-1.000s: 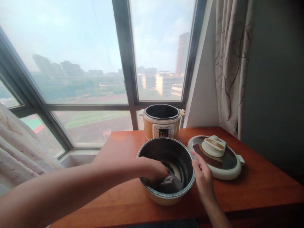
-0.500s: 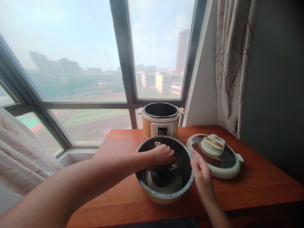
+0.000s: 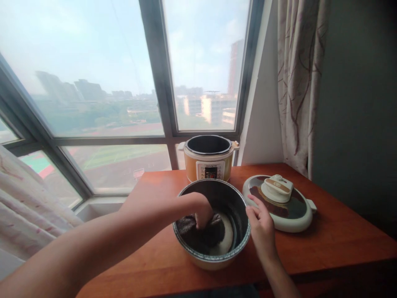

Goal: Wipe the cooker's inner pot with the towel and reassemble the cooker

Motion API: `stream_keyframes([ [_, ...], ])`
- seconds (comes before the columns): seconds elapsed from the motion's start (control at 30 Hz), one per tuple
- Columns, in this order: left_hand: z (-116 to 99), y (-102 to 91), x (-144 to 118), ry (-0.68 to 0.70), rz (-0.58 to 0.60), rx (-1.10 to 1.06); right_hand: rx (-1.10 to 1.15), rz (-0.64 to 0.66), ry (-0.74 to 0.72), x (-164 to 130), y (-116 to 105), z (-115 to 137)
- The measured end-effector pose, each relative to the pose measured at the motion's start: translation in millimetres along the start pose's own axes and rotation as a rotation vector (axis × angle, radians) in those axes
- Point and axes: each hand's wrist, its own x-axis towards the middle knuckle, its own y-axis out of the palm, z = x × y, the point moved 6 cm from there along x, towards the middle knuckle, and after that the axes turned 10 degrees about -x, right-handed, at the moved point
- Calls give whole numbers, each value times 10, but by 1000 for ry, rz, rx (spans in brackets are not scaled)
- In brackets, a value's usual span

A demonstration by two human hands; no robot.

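My left hand (image 3: 203, 212) reaches down inside the dark inner pot (image 3: 240, 244), its fingers closed on a dark brown cloth (image 3: 198, 234) pressed against the pot's left side and bottom. The cloth partly hides the pot's floor, where a pale ring of reflected light shows. My right hand (image 3: 261, 219) grips the pot's speckled rim at the right, thumb and fingers pinching the edge. The pot stands at the table's front with its mouth tipped slightly toward me.
Behind the pot stands the pressure cooker body (image 3: 192, 163), open at the top. Its lid (image 3: 297, 223) lies on the right, handle up, close to my right hand. All rest on a reddish wooden table (image 3: 335, 236) before a window (image 3: 108, 82), with curtains (image 3: 297, 82) at the sides.
My left hand has moved with the cloth from the pot's far middle toward its near left, and the cloth shows more. The right hand keeps its hold on the rim.
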Motion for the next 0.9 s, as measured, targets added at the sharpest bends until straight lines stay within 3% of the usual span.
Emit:
stream_keyframes([
  [0.1,-120,202,-27,-50,325,-110,12,5,-2,0,9,-1],
  [0.17,-232,195,-39,-36,353,-223,15,8,-6,1,8,-7],
  [0.37,-382,-212,-231,-49,67,-579,-33,46,-1,16,-9,-85],
  [0.53,-410,-533,-570,-39,-119,-1089,-132,96,-42,98,-72,-91],
  [0.63,-450,-695,-729,3,-250,-1237,-171,74,-135,184,-143,52],
  [0.73,-566,-785,-839,42,-299,-1277,-156,77,-236,266,-183,289],
  [0.9,-843,-877,-916,152,-331,-1411,172,287,-165,366,-113,558],
])
